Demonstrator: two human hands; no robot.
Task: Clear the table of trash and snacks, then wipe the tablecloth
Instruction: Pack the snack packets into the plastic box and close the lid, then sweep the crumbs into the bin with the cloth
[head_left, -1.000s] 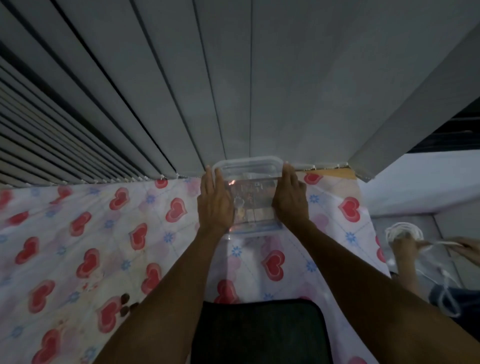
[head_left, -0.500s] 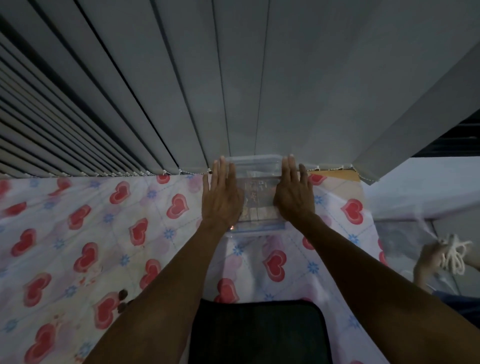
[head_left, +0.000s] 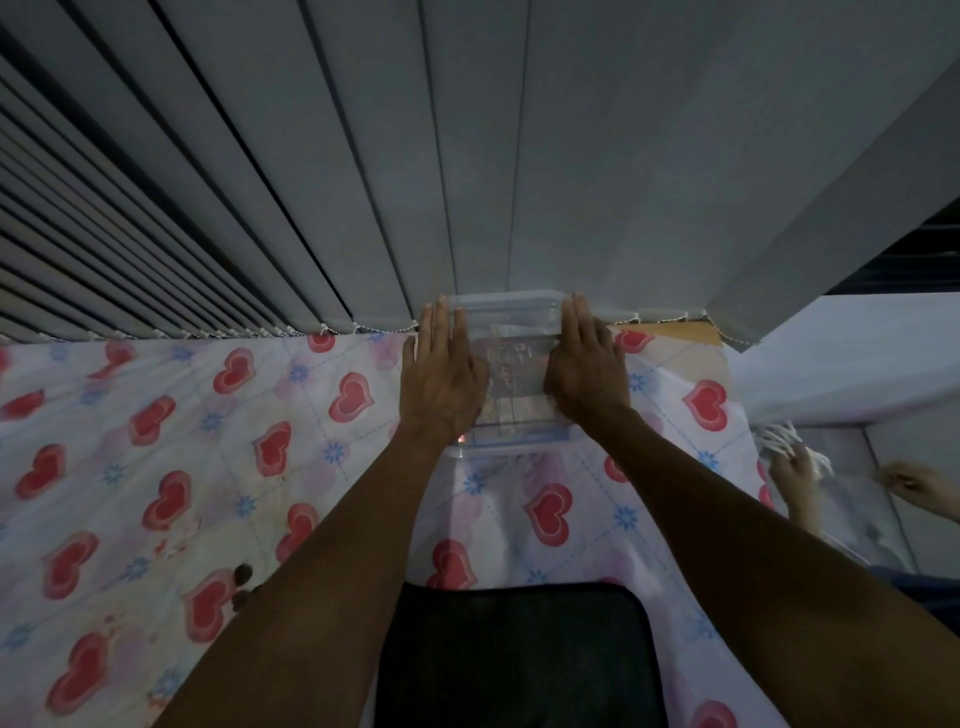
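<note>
A clear plastic container (head_left: 511, 332) with a lid and some snack packets inside sits at the far edge of the heart-print tablecloth (head_left: 171, 447), its back touching the grey vertical blinds. My left hand (head_left: 441, 379) lies flat on the lid's left side with fingers stretched out. My right hand (head_left: 587, 371) lies flat on the lid's right side in the same way. Several small dark crumbs or nuts (head_left: 241, 577) lie on the cloth beside my left forearm.
Grey vertical blinds (head_left: 467, 156) hang right behind the table. A black chair back (head_left: 519, 654) stands at the near edge. At the right, past the table's edge, another person's hands (head_left: 795, 467) handle a white cord. Bare wood (head_left: 670, 332) shows at the far right corner.
The container has slid away from me until it meets the blinds. My hands went from gripping its sides to lying flat on the lid with fingers extended.
</note>
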